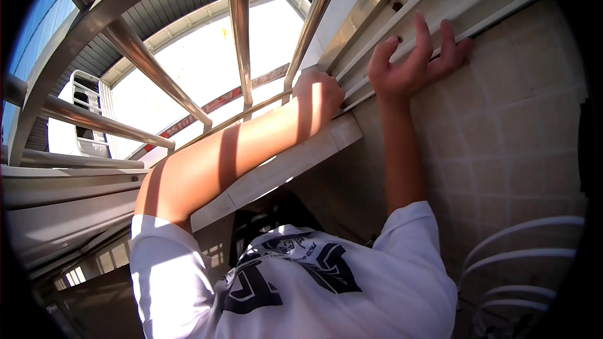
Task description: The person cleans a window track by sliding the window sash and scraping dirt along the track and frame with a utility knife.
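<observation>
My left hand [319,95] is at the right end of the window sill, curled into a fist against the lower corner of the window frame [364,16]. Its fingers face away, so whatever they hold, if anything, is hidden. Bars of sunlight and shadow cross that forearm. To the right, my right hand [408,66] is raised in front of the frame's white side tracks [468,9], fingers spread and slightly bent. Nothing shows in it. Whether its fingertips touch the tracks cannot be made out.
Metal bars [239,31] of a window grille stand beyond the left arm. A tiled sill ledge [282,163] runs below it. Tiled wall [502,113] lies at right, with a white tubular rack [521,254] lower down. Outside, a white truck [195,56] is below.
</observation>
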The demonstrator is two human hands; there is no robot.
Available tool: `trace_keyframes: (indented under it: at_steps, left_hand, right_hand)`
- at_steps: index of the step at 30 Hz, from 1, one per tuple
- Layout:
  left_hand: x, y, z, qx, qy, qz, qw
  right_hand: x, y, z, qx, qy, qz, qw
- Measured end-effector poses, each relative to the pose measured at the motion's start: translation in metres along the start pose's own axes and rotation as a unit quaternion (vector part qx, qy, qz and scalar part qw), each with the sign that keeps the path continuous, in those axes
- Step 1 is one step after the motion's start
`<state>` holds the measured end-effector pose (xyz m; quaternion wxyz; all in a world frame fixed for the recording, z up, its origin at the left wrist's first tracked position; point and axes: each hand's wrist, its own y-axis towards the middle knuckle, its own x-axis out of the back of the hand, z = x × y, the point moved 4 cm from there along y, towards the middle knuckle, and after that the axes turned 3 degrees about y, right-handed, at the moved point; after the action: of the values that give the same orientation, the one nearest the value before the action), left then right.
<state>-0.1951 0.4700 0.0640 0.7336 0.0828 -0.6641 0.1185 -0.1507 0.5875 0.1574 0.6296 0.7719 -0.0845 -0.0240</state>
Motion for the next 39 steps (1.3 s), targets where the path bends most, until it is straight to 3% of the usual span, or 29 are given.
trace_keyframes:
  at_steps: [2,7,12,15,18,24,28,31,35,37,39]
  left_hand:
    - [-0.015,0.005,-0.01,0.011,-0.015,-0.027,0.999]
    - [0.024,0.008,0.014,0.017,-0.036,0.032,0.999]
    - [-0.009,0.01,-0.003,-0.011,0.024,0.016,1.0]
    - [0.042,0.011,0.019,0.004,-0.034,0.05,0.998]
    - [-0.02,0.015,-0.002,0.003,0.002,0.023,1.0]
    - [0.016,0.011,0.021,-0.012,-0.034,-0.042,0.998]
    - [0.001,0.003,-0.004,-0.011,0.021,0.024,0.999]
    - [0.043,0.008,0.023,0.005,-0.043,0.046,0.998]
    - [-0.014,0.013,0.005,-0.01,-0.002,0.083,0.996]
    - [0.03,0.006,0.023,0.025,-0.05,0.098,0.994]
    - [0.025,0.012,0.026,0.041,-0.04,0.096,0.994]
  right_hand:
    - [0.0,-0.003,-0.001,-0.005,0.003,-0.004,1.0]
    - [-0.001,0.0,0.0,-0.002,-0.005,-0.003,1.0]
    - [-0.001,-0.005,-0.002,-0.008,0.005,-0.002,1.0]
    - [0.002,-0.005,-0.002,-0.006,0.006,0.0,1.0]
    - [-0.002,-0.006,-0.004,-0.004,0.022,-0.006,1.0]
    - [-0.001,0.004,0.002,0.003,0.004,-0.001,1.0]
    - [-0.002,0.001,0.003,-0.003,-0.002,-0.004,1.0]
    - [0.0,0.002,0.001,0.0,-0.002,-0.002,1.0]
    - [-0.002,-0.001,0.0,-0.001,0.002,-0.003,1.0]
    - [-0.001,0.003,0.003,-0.003,-0.006,-0.001,1.0]
    - [0.0,0.004,0.003,-0.002,-0.005,-0.003,1.0]
